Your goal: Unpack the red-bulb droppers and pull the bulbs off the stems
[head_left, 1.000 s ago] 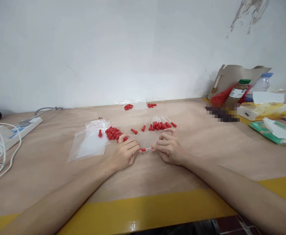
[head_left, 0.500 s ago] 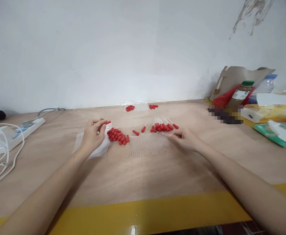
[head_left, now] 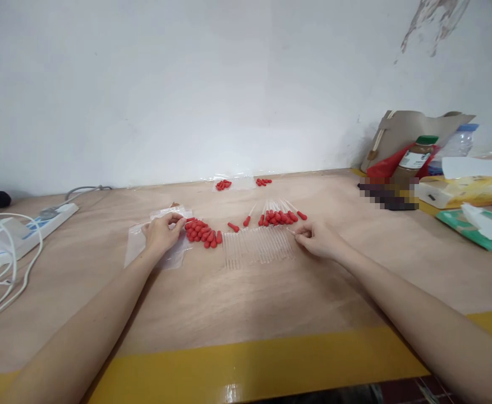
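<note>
My left hand [head_left: 164,233] is at the left end of a pile of red rubber dropper bulbs [head_left: 203,233]. Its thumb and forefinger pinch together at the end of one red bulb [head_left: 191,219], which lies along the pile's top edge. My right hand [head_left: 318,238] is closed on a thin clear dropper tube [head_left: 290,231], mostly hidden by the fingers. Left of that hand, a row of clear dropper tubes [head_left: 266,247] lies side by side. Just beyond the row are several droppers with red bulbs fitted [head_left: 279,217]. A single red bulb [head_left: 233,227] lies between the two groups.
Clear plastic bags [head_left: 136,241] lie under my left hand. Small groups of red bulbs [head_left: 223,184] rest near the wall. A power strip [head_left: 56,219] with white cables is at left. A bottle [head_left: 416,160], a grey bag [head_left: 397,132] and tissue packs [head_left: 475,230] stand at right.
My left hand has come down and toward me, bringing the red bulb from above the bags to the pile's edge. My right hand has shifted slightly, still holding the tube.
</note>
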Motion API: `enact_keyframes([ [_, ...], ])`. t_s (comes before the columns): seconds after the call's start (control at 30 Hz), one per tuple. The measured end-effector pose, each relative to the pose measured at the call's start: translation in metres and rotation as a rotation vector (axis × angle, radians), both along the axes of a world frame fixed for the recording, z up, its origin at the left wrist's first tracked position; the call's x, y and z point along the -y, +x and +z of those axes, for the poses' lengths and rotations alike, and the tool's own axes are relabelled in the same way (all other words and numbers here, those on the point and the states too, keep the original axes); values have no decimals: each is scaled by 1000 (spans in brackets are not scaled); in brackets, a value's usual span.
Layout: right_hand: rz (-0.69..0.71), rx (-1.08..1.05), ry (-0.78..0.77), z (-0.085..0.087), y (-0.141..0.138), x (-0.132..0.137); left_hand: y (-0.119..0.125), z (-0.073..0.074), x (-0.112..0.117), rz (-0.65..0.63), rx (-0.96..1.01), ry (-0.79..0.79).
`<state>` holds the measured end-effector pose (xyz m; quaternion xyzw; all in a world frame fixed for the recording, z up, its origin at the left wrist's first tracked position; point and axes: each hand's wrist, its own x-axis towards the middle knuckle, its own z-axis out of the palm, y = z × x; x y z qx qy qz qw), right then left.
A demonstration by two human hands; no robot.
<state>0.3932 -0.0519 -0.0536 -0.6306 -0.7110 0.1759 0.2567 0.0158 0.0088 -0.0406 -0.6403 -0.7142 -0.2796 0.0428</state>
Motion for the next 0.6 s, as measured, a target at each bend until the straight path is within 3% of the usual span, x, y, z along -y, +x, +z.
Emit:
enact_keyframes([
  [0.17,27,-62,2,-5,-7,-1,-3,-7,-2,-70,-65,27],
  [0.33,-11,-44,50,-9,-13,-1,4,0,5,-128,-43,334],
  [0.43,-24,-26,71,-9,-16,-1,26,11,18,-245,-97,392],
  [0.6,-120,-41,35,-7,-22,-3,91,25,25,-467,-312,174],
])
